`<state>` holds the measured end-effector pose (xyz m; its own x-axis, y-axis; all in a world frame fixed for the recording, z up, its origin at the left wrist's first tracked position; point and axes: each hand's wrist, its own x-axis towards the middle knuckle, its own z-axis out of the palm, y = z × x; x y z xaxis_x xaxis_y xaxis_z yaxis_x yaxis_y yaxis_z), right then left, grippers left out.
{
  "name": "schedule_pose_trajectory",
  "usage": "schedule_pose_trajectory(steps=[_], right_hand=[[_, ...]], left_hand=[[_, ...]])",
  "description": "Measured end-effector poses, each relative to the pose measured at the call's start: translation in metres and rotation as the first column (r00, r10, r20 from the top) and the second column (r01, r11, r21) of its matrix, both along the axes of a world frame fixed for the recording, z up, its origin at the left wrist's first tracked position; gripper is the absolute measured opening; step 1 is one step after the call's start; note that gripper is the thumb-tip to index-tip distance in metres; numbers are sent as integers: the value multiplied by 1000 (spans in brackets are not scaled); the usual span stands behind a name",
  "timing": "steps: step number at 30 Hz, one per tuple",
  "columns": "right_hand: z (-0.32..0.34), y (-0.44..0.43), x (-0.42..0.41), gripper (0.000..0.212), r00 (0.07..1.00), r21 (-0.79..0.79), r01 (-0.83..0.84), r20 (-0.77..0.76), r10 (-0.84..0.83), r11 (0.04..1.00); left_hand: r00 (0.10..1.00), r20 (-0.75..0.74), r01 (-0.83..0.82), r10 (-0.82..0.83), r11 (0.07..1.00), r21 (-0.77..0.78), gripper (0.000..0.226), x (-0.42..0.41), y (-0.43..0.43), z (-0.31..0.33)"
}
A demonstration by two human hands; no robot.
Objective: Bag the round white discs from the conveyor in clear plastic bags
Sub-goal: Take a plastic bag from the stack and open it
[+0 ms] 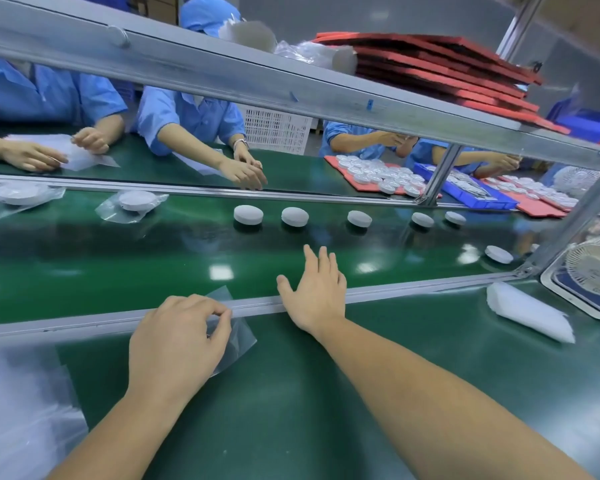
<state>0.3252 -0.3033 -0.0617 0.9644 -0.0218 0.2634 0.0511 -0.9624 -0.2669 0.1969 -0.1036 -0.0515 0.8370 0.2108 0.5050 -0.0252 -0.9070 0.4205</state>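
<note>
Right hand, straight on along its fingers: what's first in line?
Right hand points across the belt toward the disc, second unbagged from the left; it may pass just right of it. Depth unclear.

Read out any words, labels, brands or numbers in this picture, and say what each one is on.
No text can be read anywhere.
Round white discs on the green conveyor belt: blank tops.
Clear plastic bag pinched by the left hand: no print visible.
Small white fan: centre too blurred to read.
</note>
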Motion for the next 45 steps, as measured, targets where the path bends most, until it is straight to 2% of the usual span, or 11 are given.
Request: schedule_pose_trajectory(steps=[2, 5, 8, 12, 15, 17, 25, 33, 35, 40, 45], right_hand=[[-2, -11, -1, 89, 994, -64, 23, -110, -30, 998], [-6, -22, -2, 103, 898, -180, 18, -430, -95, 983], [-2, -22, 3, 110, 849, -209, -20, -520, -93, 978], [3, -32, 9, 103, 907, -270, -34, -413, -84, 962], [6, -39, 13, 102, 864, -249, -16, -491, -112, 968], [4, -36, 13, 99, 871, -246, -28, -482, -97, 969], [-8, -27, -2, 84, 908, -164, -54, -418, -19, 985], [-8, -27, -7, 74, 931, -64, -79, -362, 51, 995], [-10, -27, -7, 70, 944, -29, -73, -326, 60, 997], [-11, -27, -9, 64, 959, 23, -67, -275, 71, 998], [-11, -27, -10, 62, 961, 28, -84, -261, 88, 996]], left_hand=[[1000, -1, 4, -4, 1000, -6, 16, 0, 0, -1], [1000, -7, 10, -10, 1000, -13, 17, -1, -2, 0], [1000, -4, -3, 3, 1000, -21, 15, -2, -3, 1], [1000, -9, -5, 5, 1000, -22, 16, -3, -2, 0], [1000, -21, -2, 2, 999, -36, 15, -2, 0, -1], [1000, -28, -3, 2, 1000, -31, 15, -2, 0, -2], [999, -41, -21, 20, 999, -25, 18, 1, 4, -10], [995, -76, 66, -69, 997, -42, 7, 14, 11, -31], [996, -76, 45, -47, 999, -21, 4, 18, 13, -37], [998, -60, 24, -27, 999, -36, 23, 24, 18, -51], [996, -78, 33, -37, 998, -48, 17, 19, 14, -43]])
